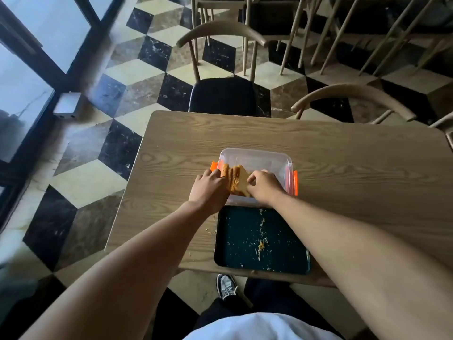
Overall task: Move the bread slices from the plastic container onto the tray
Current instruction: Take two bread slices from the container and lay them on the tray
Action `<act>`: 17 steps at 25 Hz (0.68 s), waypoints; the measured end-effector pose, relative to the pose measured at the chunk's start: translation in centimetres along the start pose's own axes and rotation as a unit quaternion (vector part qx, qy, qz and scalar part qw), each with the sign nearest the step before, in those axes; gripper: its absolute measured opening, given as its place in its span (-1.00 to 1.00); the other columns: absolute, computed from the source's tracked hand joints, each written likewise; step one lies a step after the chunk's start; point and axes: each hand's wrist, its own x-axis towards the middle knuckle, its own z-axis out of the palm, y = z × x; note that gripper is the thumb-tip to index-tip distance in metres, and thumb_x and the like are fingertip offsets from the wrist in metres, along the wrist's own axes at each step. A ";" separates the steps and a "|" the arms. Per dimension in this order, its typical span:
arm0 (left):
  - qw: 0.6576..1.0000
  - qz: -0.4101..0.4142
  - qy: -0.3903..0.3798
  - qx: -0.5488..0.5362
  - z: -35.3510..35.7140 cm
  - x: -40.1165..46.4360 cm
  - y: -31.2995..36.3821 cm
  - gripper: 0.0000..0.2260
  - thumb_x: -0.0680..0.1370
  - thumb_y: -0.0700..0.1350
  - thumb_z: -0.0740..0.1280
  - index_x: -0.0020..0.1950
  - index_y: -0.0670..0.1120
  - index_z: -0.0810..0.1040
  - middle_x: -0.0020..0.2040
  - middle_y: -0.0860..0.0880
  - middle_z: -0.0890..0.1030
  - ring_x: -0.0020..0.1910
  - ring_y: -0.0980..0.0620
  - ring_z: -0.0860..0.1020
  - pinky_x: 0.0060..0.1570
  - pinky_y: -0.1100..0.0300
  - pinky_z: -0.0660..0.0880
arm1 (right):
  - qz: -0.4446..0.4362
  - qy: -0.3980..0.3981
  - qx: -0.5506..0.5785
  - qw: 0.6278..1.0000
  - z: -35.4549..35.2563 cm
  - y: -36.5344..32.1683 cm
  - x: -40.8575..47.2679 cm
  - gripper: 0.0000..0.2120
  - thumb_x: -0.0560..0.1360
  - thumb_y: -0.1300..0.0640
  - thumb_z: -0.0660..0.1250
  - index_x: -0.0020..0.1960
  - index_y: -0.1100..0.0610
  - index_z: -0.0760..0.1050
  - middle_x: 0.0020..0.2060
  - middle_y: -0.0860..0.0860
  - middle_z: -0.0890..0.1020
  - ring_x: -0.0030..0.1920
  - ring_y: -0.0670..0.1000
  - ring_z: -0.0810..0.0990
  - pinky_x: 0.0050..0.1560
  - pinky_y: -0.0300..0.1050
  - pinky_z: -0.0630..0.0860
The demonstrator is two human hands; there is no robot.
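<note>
Nearest the camera, at six o'clock, sit a white shirt front (259, 327) and dark trousers, with one grey sneaker (226, 285) on the floor just under the table edge, and from there two bare forearms run up toward twelve o'clock to the work. At the right hand (263, 186) the fingertips are pinched on the pale face of the rightmost bread slice (242, 180), grasping it inside the container. At the left hand (208, 188) the fingers are curled against the left end of the bread slices (231, 177), which stand on edge in a brown-crusted row; whether that hand grips them or only steadies them I cannot tell. All the slices are in the left, near part of the clear plastic container (255, 158), whose orange clips (295, 182) show at nine and three o'clock on its sides. Just beside the container's near wall, at its six o'clock, lies the dark tray (225, 251), holding scattered crumbs (261, 245) and no slice. Both rest on a wooden table (343, 168). Beyond the table at twelve o'clock stands a chair (225, 94) with a black seat and curved wooden back, on a floor of black, tan and cream tiles (137, 77), with a window frame at ten o'clock.
</note>
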 end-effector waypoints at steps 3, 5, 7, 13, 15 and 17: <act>0.999 0.018 0.008 0.033 -0.2 1.8 0.3 -0.80 0.59 -0.10 0.30 0.17 -0.10 0.60 0.17 -0.10 0.57 0.22 -0.18 0.46 0.12 -0.02 0.42 | 0.028 -0.011 0.020 0.999 0.5 0.3 2.1 -0.87 0.46 0.04 0.41 -0.03 0.05 0.55 0.06 0.05 0.63 -0.03 0.04 0.55 -0.05 -0.11 0.44; 0.998 0.028 -0.006 0.053 -0.5 3.1 0.5 -0.80 0.58 -0.10 0.31 0.17 -0.10 0.61 0.19 -0.09 0.56 0.23 -0.16 0.46 0.13 -0.01 0.39 | 0.049 -0.027 0.006 0.998 1.1 0.3 3.3 -0.78 0.49 -0.06 0.41 -0.01 0.08 0.57 0.01 0.06 0.66 -0.03 0.07 0.58 -0.07 -0.10 0.43; 0.996 0.031 -0.014 0.082 -0.4 4.4 0.9 -0.79 0.56 -0.14 0.30 0.18 -0.11 0.60 0.21 -0.09 0.55 0.24 -0.16 0.45 0.16 0.00 0.37 | 0.051 -0.038 -0.017 0.998 1.3 0.3 4.2 -0.57 0.49 -0.25 0.34 -0.01 0.13 0.59 -0.04 0.10 0.68 -0.05 0.14 0.62 -0.07 -0.07 0.49; 0.996 -0.010 -0.035 0.082 0.6 6.5 1.6 -0.76 0.50 -0.15 0.36 0.16 -0.07 0.60 0.19 -0.13 0.54 0.23 -0.17 0.45 0.16 0.01 0.35 | 0.063 -0.049 -0.054 0.995 1.7 0.2 4.9 -0.40 0.43 -0.41 0.22 0.07 0.10 0.55 -0.04 0.09 0.64 -0.04 0.15 0.62 0.01 0.06 0.59; 0.996 -0.014 -0.030 0.083 1.1 6.8 1.6 -0.77 0.47 -0.15 0.36 0.13 -0.08 0.61 0.15 -0.14 0.55 0.20 -0.18 0.46 0.14 0.01 0.35 | 0.066 -0.058 -0.048 0.995 1.7 0.3 5.1 -0.45 0.45 -0.35 0.27 0.10 0.11 0.54 -0.01 0.10 0.64 -0.02 0.15 0.61 0.02 0.04 0.58; 0.996 -0.013 -0.020 0.083 1.3 7.0 1.6 -0.77 0.45 -0.15 0.36 0.09 -0.09 0.62 0.11 -0.13 0.56 0.16 -0.18 0.48 0.11 0.00 0.35 | 0.067 -0.057 -0.031 0.996 1.8 0.2 5.3 -0.51 0.47 -0.27 0.33 0.10 0.14 0.54 -0.01 0.12 0.65 -0.04 0.15 0.61 0.02 0.02 0.58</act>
